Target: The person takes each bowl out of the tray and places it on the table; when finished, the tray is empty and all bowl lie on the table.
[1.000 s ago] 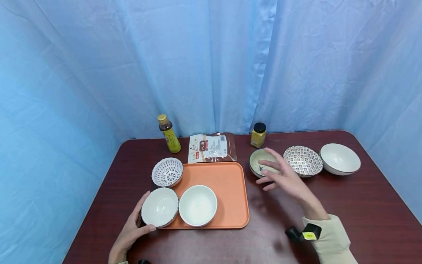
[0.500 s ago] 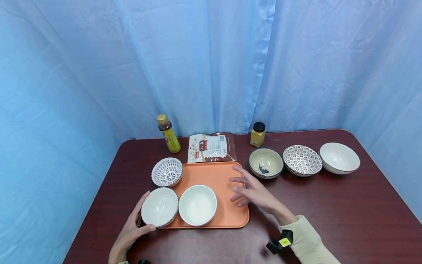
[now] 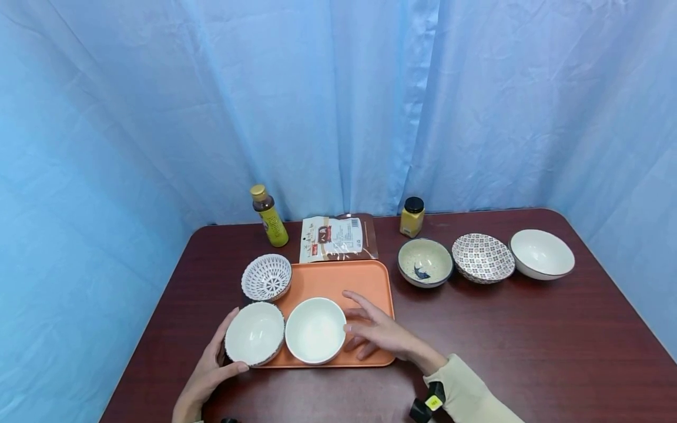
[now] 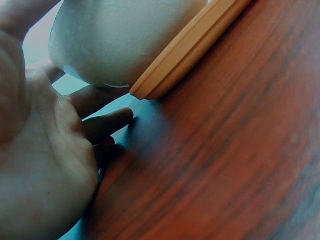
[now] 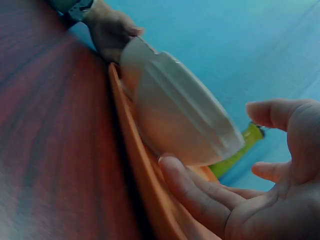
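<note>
My left hand (image 3: pixel 208 370) holds the side of a white bowl with a dark speckled rim (image 3: pixel 255 333), thumb at the near side and fingers round its left. The bowl sits on the left part of an orange tray (image 3: pixel 370 282). In the left wrist view the hand's lower fingers (image 4: pixel 107 125) hang clear below the bowl. My right hand (image 3: pixel 383 332) is over the tray's right part, fingers spread, beside a plain white bowl (image 3: pixel 315 330). In the right wrist view a gap shows between the thumb and that bowl's wall (image 5: pixel 175 110); whether another fingertip touches it, I cannot tell.
A blue-patterned bowl (image 3: pixel 267 277) stands at the tray's back left corner. Behind are a bottle (image 3: pixel 272 220), a food pouch (image 3: pixel 338 238) and a black-lidded jar (image 3: pixel 412 217). To the right stand a fish-painted bowl (image 3: pixel 425 261), a patterned bowl (image 3: pixel 483 258) and a white bowl (image 3: pixel 542 252).
My right hand has moved left and toward me, from above the fish-painted bowl to beside the plain white bowl on the tray. My left hand has stayed at its bowl.
</note>
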`<state>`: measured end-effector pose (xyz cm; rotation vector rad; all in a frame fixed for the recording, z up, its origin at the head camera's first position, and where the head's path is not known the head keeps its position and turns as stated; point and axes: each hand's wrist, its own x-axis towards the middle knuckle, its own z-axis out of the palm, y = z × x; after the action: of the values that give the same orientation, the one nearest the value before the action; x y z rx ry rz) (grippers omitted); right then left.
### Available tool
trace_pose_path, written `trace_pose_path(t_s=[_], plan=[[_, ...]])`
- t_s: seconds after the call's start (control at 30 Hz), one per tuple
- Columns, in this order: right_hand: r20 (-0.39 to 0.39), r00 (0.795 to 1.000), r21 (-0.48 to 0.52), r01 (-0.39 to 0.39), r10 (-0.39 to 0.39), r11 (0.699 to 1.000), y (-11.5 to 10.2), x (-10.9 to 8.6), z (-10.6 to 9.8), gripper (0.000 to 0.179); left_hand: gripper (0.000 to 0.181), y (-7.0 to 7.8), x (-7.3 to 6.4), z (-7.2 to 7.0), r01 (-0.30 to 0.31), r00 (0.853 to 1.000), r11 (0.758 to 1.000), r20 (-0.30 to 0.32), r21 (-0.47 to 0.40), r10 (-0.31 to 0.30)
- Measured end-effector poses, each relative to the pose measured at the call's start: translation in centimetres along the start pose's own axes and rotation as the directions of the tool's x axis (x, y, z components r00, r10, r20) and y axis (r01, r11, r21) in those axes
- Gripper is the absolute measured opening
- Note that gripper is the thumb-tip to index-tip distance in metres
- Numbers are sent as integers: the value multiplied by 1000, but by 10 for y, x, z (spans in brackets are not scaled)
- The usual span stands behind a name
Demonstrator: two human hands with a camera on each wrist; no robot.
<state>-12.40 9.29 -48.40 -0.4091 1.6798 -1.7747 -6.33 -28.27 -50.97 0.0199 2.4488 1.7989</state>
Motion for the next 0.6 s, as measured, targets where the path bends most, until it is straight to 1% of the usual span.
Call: trace_pose_path(t_s=[0.1,0.27,0.43,0.6], plan=[[25,1000,25,2,-2,1000,4,4,6,81,101,0,0,0,-3,1000,1000,2,0,3],[35,999,36,8,-9,999,9,10,12,83,101,1,-1,0,13,1000,1000,-2,3,-13],[45,999,45,23,-25,999,11,14,14,85,101,2,-1,1,30,1000,1000,-8,5,-30],[66,997,38,38,-41,999,12,18,15,85,101,2,-1,1,31,999,1000,-9,4,-31]])
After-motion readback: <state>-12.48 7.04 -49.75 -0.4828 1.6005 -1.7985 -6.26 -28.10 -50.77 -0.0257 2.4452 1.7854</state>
